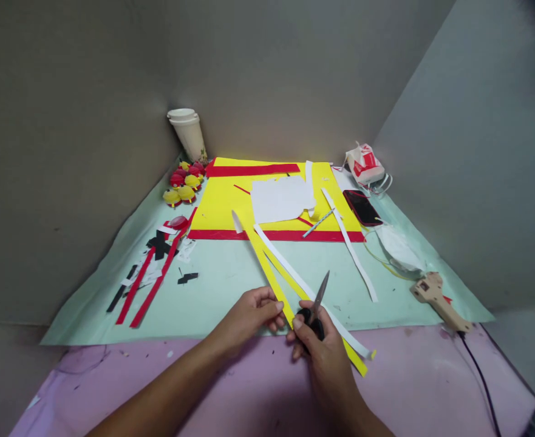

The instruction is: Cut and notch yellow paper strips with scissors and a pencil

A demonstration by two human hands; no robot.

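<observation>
Left fingers (pixel 278 306) pinching yellow strip (pixel 274 284), scissors (pixel 318 303) in right hand (pixel 324 352)

Grey walls (pixel 267 73), plain, at L, far side + R, meeting in corners. Table (pixel 180 388): pinkish-purple top, small specks at near side. Pale green sheet (pixel 231 273) over most of it, edges wavy. Lighting dim; R wall slightly bluer.

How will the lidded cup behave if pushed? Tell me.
The cup would probably tip rather easily, being tall and narrowing toward its bottom. Once down, it might roll in a curve, given its round, tapering sides.
</observation>
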